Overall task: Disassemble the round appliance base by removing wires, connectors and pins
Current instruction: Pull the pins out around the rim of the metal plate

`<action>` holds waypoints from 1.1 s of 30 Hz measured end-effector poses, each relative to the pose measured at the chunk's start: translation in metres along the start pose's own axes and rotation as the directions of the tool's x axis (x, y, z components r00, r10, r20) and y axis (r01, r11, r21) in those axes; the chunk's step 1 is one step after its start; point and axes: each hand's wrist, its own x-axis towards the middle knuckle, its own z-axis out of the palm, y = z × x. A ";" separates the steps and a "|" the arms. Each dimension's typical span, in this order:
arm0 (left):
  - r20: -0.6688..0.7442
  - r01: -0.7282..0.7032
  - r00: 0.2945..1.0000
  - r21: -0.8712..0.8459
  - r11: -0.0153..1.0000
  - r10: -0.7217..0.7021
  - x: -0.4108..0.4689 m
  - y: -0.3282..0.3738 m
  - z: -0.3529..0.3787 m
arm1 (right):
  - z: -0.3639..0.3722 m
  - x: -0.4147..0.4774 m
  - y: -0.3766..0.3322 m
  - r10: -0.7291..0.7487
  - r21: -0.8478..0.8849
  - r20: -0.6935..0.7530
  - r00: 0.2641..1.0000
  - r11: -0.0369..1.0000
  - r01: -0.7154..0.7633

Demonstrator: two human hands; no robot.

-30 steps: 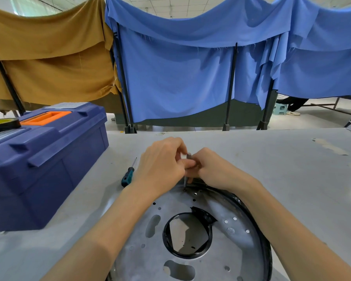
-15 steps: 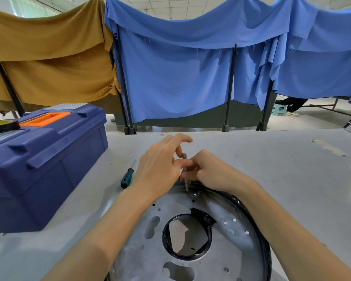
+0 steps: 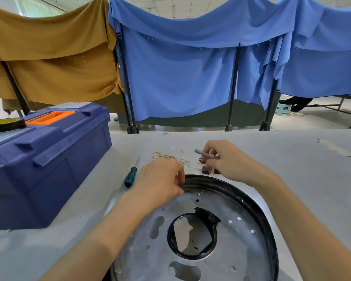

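The round appliance base [image 3: 221,201] is lying flat on the grey worktop [image 3: 292,159] close to the person, its metal plate facing up, with a black rim around the edge and a black-ringed hole in the middle. The left hand [image 3: 160,179] is resting at the far edge of the base, knuckles up and fingers curling down onto the black rim. The fingertips are poorly seen, so I cannot tell whether this grip is closing on anything. The right hand [image 3: 229,161] is hovering over the worktop just beyond the base, and its grip is pinching a short grey pin [image 3: 206,154] between thumb and fingers, with the pin sticking out to the left of the grip, clear of the base. Just below that grip a small black and red connector [image 3: 209,170] is lying on the worktop, beside the rim. Between the two grips and a little farther out, a loose tangle of thin wires [image 3: 170,156] with brass ends is lying. Left of the left grip a screwdriver [image 3: 132,173] with a teal and black handle is lying, tip pointing away. Well beyond it on the same side a blue toolbox [image 3: 49,159] with an orange handle is standing shut, a roll of tape [image 3: 6,124] sitting on its lid. Behind the worktop, blue cloth [image 3: 180,78] and ochre cloth [image 3: 49,57] are hanging from black poles
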 end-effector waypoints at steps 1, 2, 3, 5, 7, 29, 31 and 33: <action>-0.011 -0.005 1.000 0.046 0.999 0.006 -0.001 -0.001 0.002 | 0.001 0.000 0.000 0.006 -0.056 0.027 1.000 0.998 -0.004; -0.019 -0.006 1.000 0.076 0.997 0.007 0.000 -0.003 0.004 | 0.003 -0.001 0.000 0.011 -0.091 0.072 0.997 0.996 -0.005; -0.018 -0.003 1.000 0.098 0.995 0.004 -0.001 -0.005 0.005 | 0.004 -0.002 0.001 0.022 -0.117 0.123 0.992 0.993 -0.008; -0.011 0.017 1.000 0.117 0.993 -0.016 0.000 -0.010 0.007 | 0.007 -0.004 0.000 0.038 -0.169 0.190 0.981 0.986 -0.006; 0.016 0.070 0.997 0.098 0.993 -0.072 0.001 -0.015 0.007 | 0.009 -0.004 0.000 0.043 -0.197 0.199 0.979 0.980 -0.003; -0.130 -0.178 0.973 0.103 0.979 0.190 0.010 -0.021 0.014 | 0.010 -0.003 0.001 0.079 -0.141 0.278 0.957 0.989 -0.041; -0.145 -0.205 0.967 0.052 0.977 0.210 0.007 -0.014 0.013 | 0.010 -0.003 0.001 0.083 -0.143 0.282 0.956 0.989 -0.043; -0.069 -0.178 0.982 -0.014 0.984 0.177 0.005 -0.010 0.014 | 0.011 -0.003 0.002 0.088 -0.142 0.286 0.954 0.989 -0.049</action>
